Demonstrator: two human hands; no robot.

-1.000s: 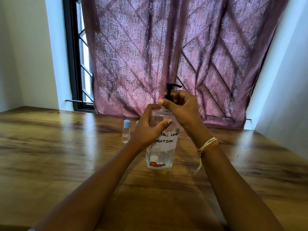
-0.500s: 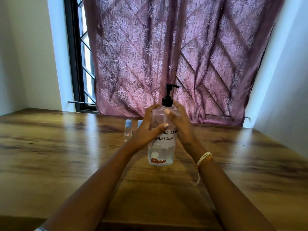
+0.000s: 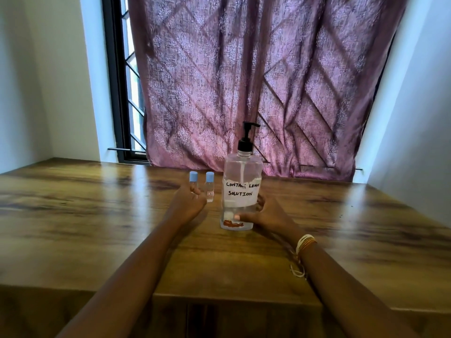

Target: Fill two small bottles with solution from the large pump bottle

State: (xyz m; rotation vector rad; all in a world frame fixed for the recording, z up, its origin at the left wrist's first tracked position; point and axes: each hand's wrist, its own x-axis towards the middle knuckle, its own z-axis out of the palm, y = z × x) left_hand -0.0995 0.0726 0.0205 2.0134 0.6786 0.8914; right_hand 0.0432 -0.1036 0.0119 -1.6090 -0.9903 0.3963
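Reaching at the left small bottle (image 3: 193, 182), the left hand (image 3: 189, 203) has fingers curled round its lower half, the second small bottle (image 3: 210, 186) just beside, both capped on the table (image 3: 73, 215). These look light, tippy; pinch mid-body. Right hand (image 3: 269, 215) wraps the large pump bottle (image 3: 241, 191) low, thumb in front; likely heavy, slick plastic.

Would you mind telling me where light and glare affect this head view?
Head view: daylight enters at the window left of the curtain; pale glare streaks the table behind the left hand; wide-angle lens bends the walls.
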